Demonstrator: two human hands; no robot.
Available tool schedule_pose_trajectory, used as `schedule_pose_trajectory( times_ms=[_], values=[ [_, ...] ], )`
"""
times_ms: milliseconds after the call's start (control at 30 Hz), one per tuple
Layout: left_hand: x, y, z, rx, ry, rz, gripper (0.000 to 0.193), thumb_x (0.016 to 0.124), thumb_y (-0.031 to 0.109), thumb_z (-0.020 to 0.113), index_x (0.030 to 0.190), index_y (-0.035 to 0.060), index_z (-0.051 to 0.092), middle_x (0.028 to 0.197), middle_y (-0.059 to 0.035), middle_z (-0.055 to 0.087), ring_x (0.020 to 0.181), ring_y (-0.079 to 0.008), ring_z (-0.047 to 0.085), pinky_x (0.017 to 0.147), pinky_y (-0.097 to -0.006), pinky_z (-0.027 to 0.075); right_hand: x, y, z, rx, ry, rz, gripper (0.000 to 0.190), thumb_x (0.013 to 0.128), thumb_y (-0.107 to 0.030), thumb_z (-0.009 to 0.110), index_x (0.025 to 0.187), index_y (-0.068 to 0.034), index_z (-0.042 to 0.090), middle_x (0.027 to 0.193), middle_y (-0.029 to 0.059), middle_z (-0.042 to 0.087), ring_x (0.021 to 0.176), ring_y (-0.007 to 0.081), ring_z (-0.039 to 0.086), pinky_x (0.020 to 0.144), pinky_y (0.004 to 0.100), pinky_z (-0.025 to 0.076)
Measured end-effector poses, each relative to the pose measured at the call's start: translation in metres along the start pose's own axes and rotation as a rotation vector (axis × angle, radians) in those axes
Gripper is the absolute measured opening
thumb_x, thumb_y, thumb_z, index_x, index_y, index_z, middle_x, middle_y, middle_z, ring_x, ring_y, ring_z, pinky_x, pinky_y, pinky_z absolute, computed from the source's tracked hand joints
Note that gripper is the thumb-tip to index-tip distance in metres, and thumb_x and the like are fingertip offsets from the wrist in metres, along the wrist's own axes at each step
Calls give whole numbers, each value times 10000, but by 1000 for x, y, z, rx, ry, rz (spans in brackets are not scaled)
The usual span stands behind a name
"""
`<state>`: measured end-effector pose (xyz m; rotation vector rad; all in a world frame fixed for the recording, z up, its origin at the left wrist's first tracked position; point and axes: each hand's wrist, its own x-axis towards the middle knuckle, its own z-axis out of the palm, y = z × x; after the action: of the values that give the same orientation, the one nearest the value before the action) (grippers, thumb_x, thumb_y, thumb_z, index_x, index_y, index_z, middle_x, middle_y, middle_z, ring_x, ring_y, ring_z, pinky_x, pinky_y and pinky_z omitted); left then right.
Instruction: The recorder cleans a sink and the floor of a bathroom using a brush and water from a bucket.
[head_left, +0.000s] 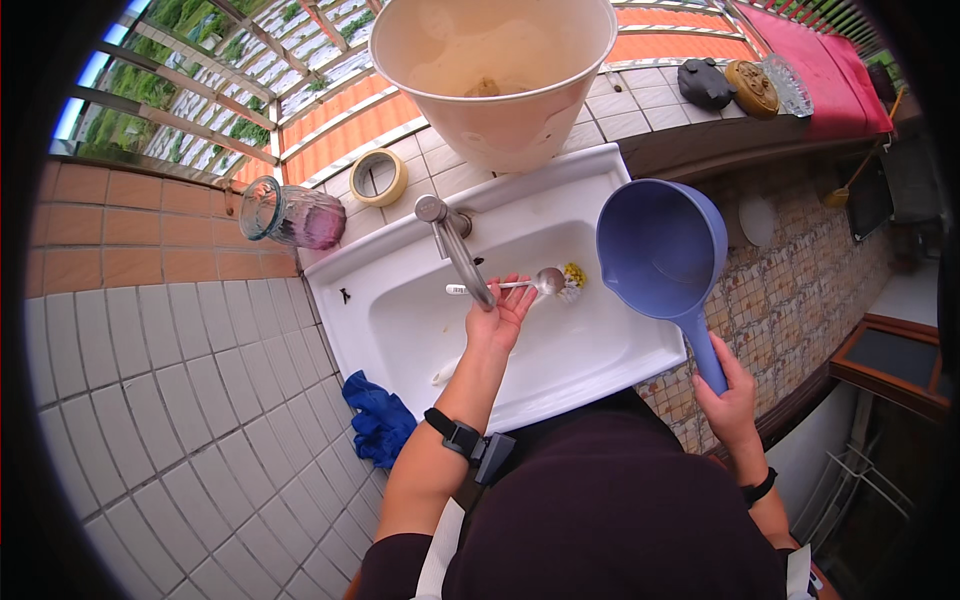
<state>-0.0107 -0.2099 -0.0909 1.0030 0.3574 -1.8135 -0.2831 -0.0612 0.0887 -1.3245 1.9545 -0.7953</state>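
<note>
My left hand (504, 315) is palm up over the white sink (555, 382), beneath the metal faucet (457, 251), with a spoon (550, 281) lying across its fingers. The spoon has a metal bowl and a white handle bearing writing. Just beyond the spoon's bowl, a brush head with yellow and white bristles (574, 276) is in the basin; a pale handle end (446, 373) shows near my left forearm. My right hand (727, 394) grips the handle of a blue plastic dipper (660, 247), held beside the sink's right edge with its hollow facing the camera.
A large pale bucket (510, 127) stands on the tiled ledge behind the sink. Left of it are a roll of tape (379, 178) and a glass jar (300, 215) on its side. A blue cloth (379, 420) hangs at the sink's left corner. Several ornaments (752, 88) sit on the right ledge.
</note>
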Motion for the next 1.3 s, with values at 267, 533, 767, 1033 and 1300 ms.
schedule_pose_trajectory(
  times_ms=[267,533,767,1033,1300],
  values=[
    [47,-35,70,-154,-80,107,229,966,115,381,1180,34,381,1161,-218,490,1055,-354,554,906,-474,498,-4,17,-26,48,-27,69,543,746,-28,610,1262,49,460,806,65,583,676,89,544,616,240,452],
    [38,-30,76,552,-8,163,409,927,100,453,1309,-3,348,1126,-151,534,987,-255,582,818,-367,520,9,38,-57,8,-58,-29,545,732,-35,621,1249,48,471,811,94,599,673,123,565,635,262,465],
    [-8,-32,-62,1364,254,598,264,875,121,563,1110,-1,567,934,-69,611,849,-129,588,711,-248,485,33,58,-74,8,-200,-107,544,714,-35,626,1234,41,488,770,108,604,663,148,589,630,275,472],
    [-116,-37,-76,754,436,641,243,885,136,568,1084,-3,580,930,-61,617,803,-122,591,715,-240,484,67,29,-59,-29,-728,-252,548,692,-51,640,1220,15,512,779,143,617,682,182,624,643,278,480],
    [-233,-86,-186,494,589,664,247,902,129,544,1104,-11,565,945,-69,613,787,-115,590,684,-234,495,28,-6,0,-72,-1197,-576,536,694,-58,649,1213,-6,526,837,169,641,731,213,646,713,290,491]
  ],
)
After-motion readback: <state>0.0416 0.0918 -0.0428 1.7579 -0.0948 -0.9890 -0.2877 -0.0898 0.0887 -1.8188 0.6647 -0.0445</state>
